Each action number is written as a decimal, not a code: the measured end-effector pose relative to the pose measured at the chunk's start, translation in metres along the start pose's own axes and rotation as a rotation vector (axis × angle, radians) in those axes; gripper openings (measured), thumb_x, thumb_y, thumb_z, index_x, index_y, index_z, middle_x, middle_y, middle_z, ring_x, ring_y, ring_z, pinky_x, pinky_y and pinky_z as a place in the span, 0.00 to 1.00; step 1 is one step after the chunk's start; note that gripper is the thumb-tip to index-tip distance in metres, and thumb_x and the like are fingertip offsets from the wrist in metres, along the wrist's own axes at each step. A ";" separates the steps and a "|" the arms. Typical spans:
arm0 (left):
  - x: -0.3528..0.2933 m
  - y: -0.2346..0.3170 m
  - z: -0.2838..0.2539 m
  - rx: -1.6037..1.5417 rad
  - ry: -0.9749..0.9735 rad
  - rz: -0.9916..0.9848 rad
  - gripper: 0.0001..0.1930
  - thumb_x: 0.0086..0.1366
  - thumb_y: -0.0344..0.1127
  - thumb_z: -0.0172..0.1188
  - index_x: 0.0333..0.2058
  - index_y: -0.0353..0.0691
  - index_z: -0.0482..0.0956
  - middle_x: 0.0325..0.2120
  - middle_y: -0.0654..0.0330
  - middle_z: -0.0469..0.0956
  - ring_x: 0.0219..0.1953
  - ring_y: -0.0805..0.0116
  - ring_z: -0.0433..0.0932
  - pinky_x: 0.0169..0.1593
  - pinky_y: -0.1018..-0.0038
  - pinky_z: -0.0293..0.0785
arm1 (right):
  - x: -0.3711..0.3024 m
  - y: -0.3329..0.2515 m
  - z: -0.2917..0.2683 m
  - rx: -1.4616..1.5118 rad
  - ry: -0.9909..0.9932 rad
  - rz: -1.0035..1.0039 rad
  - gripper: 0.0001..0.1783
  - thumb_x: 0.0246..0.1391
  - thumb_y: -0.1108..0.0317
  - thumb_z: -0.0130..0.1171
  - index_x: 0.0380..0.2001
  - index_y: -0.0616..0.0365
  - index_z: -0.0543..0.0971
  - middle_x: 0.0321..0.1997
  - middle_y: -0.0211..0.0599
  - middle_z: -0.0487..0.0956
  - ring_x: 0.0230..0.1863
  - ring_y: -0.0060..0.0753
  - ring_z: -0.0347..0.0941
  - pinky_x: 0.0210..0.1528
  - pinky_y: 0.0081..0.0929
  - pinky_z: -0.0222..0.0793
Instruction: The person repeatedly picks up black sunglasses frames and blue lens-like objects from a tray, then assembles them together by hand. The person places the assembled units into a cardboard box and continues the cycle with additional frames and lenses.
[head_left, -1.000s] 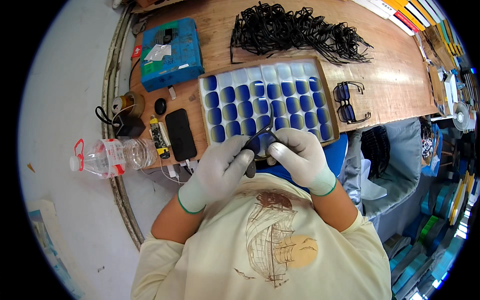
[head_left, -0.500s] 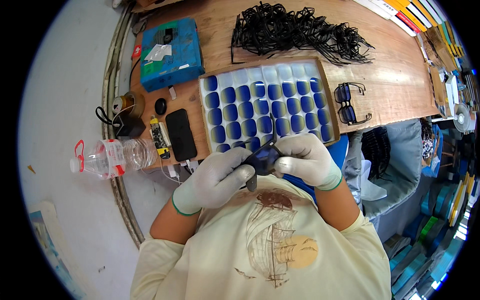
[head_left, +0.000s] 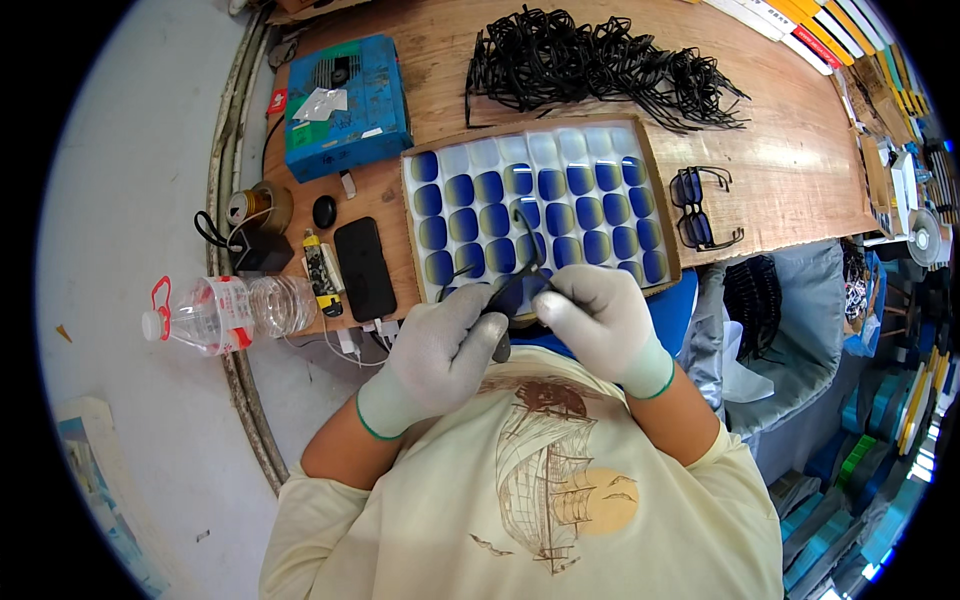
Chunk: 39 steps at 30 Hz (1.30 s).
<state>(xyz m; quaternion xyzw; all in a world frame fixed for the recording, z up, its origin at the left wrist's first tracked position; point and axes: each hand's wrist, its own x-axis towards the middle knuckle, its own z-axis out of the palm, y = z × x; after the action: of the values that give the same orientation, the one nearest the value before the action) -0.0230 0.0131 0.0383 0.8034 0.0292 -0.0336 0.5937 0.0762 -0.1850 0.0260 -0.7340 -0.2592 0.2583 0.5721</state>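
Note:
Both my hands wear whitish knit gloves and meet in front of my chest at a pair of dark sunglasses (head_left: 511,294). My left hand (head_left: 440,350) pinches one side of the frame between thumb and fingers. At the other side, my right hand (head_left: 605,325) grips with thumb and bent fingers. One temple points up and away over the lens tray; the fingers hide much of the frame. Just beyond lies a shallow cardboard tray (head_left: 661,205) with rows of blue-to-yellow tinted lenses (head_left: 560,217); its far row holds several pale pieces.
A tangled heap of black frames (head_left: 590,65) lies at the back, and dark glasses (head_left: 690,205) sit right of the tray. Leftward are a blue box (head_left: 350,110), phone (head_left: 364,268), yellow-black cutter (head_left: 322,275) and plastic bottle (head_left: 235,312). A grey-lined bin (head_left: 810,330) stands at right.
The sunglasses have turned in my hands, and the raised temple now leans left. My right hand has shifted a little right and rotated, with its fingers curled more.

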 end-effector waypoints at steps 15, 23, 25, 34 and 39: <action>-0.005 0.017 -0.009 0.255 -0.001 0.268 0.14 0.60 0.24 0.57 0.46 0.29 0.78 0.25 0.53 0.81 0.23 0.64 0.82 0.30 0.72 0.78 | -0.004 -0.014 -0.003 -0.037 -0.106 -0.200 0.12 0.55 0.66 0.67 0.31 0.66 0.80 0.23 0.47 0.75 0.23 0.48 0.73 0.27 0.35 0.68; -0.004 0.022 0.002 0.290 0.108 0.316 0.18 0.59 0.24 0.61 0.49 0.28 0.77 0.20 0.53 0.78 0.18 0.55 0.79 0.24 0.65 0.74 | 0.009 -0.003 0.004 0.140 -0.174 -0.196 0.15 0.58 0.65 0.63 0.22 0.64 0.77 0.17 0.46 0.71 0.18 0.43 0.69 0.23 0.33 0.63; -0.002 0.024 0.000 0.322 0.087 0.292 0.18 0.58 0.24 0.61 0.49 0.28 0.77 0.20 0.54 0.78 0.17 0.55 0.79 0.23 0.66 0.73 | 0.014 -0.001 0.005 0.150 -0.169 -0.238 0.16 0.58 0.65 0.64 0.21 0.64 0.76 0.17 0.46 0.70 0.17 0.44 0.67 0.22 0.34 0.62; 0.034 0.019 -0.007 0.575 -0.137 0.034 0.16 0.57 0.33 0.64 0.44 0.34 0.82 0.22 0.53 0.81 0.22 0.57 0.81 0.30 0.68 0.77 | 0.031 0.037 -0.006 -0.088 0.142 -0.254 0.26 0.43 0.61 0.75 0.44 0.61 0.78 0.44 0.46 0.76 0.46 0.51 0.73 0.53 0.41 0.68; 0.089 -0.030 -0.033 0.406 -0.246 0.196 0.15 0.59 0.45 0.67 0.32 0.36 0.83 0.18 0.56 0.78 0.19 0.58 0.78 0.28 0.68 0.74 | 0.034 0.044 -0.034 -0.148 -0.173 -0.430 0.15 0.43 0.67 0.71 0.35 0.60 0.80 0.37 0.45 0.77 0.43 0.51 0.74 0.59 0.46 0.68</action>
<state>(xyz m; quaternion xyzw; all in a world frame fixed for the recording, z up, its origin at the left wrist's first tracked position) 0.0633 0.0539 0.0120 0.8951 -0.1289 -0.0785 0.4196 0.1275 -0.1950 -0.0126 -0.6771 -0.4758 0.1726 0.5342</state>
